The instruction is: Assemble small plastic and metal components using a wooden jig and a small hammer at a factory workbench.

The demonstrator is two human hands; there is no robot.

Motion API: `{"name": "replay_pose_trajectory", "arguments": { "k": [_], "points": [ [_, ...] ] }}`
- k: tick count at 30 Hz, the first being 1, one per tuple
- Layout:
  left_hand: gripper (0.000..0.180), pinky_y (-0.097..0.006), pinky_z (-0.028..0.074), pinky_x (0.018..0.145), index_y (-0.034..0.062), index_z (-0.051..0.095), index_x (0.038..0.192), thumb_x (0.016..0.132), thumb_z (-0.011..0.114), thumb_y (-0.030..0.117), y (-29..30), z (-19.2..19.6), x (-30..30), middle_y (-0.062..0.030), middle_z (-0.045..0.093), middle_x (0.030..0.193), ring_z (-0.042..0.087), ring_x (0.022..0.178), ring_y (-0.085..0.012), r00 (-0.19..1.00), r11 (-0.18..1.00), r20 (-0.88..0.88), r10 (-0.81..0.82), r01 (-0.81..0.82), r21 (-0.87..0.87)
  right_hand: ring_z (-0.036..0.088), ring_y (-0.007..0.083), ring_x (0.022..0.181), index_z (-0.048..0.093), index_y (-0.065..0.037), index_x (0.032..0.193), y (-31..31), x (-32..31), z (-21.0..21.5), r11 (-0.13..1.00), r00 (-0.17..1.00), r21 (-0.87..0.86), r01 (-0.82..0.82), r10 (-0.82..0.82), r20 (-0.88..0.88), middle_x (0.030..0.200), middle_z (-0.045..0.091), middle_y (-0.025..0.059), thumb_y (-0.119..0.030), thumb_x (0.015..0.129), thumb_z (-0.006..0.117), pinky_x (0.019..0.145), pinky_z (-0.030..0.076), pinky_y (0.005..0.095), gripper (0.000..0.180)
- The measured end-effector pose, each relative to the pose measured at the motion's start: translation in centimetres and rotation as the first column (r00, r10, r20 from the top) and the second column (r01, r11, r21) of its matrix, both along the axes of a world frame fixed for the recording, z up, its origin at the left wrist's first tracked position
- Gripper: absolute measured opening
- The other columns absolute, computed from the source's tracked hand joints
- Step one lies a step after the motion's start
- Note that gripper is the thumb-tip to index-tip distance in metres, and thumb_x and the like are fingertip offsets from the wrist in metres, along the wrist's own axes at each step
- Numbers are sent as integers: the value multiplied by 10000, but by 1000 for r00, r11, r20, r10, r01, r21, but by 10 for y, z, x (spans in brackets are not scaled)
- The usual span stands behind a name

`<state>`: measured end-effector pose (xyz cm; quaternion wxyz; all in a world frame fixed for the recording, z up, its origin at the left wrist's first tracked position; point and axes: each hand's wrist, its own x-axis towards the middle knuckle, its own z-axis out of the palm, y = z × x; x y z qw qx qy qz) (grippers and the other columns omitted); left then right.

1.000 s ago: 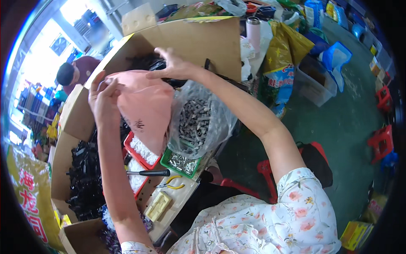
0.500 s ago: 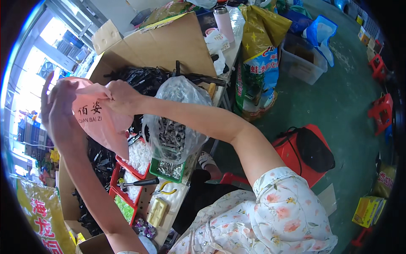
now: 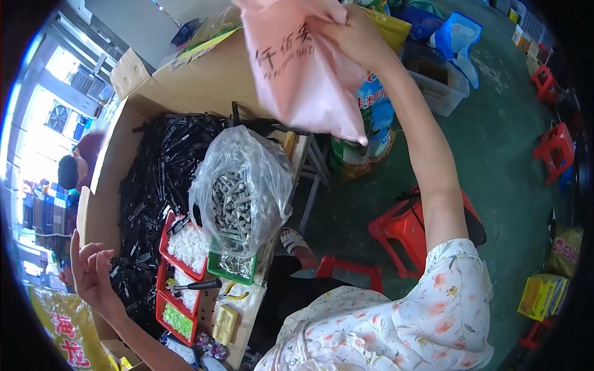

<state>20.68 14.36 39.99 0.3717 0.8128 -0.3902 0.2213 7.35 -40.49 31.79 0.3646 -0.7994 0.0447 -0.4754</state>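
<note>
Green floor (image 3: 513, 204) stretches past the right edge of the counter (image 3: 244, 326), and over its far right corner, as it appears from above, a pink bag (image 3: 297, 83) hangs in the air from the right hand (image 3: 354, 38), whose grip is closed on the bag's upper right side. Beside the cardboard box (image 3: 198, 86), the left hand (image 3: 94, 275) has loosely spread fingers and nothing in its grip. To handle the bag well, pinch it firmly and lift its drooping tip clear of the clear plastic bag (image 3: 269, 170) near the counter's right edge.
</note>
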Motion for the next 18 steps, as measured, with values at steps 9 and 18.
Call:
{"name": "replay_pose_trajectory", "arguments": {
  "k": [9,18],
  "points": [
    [542,-243,498,824,-15,469,1435,936,660,73,27,-11,-25,-95,636,1114,643,887,-139,992,1000,-124,-13,15,20,669,388,831,706,-13,940,-63,91,12,916,949,-255,311,-282,142,838,684,224,-265,902,652,715,503,456,261],
    [486,-292,514,887,-43,528,1371,930,673,101,43,-21,-28,-120,639,1127,652,955,-181,991,987,-58,121,-115,109,695,357,850,670,105,970,-67,59,56,892,893,-99,442,-448,-50,871,692,278,-310,881,690,739,504,420,425]
  ]
}}
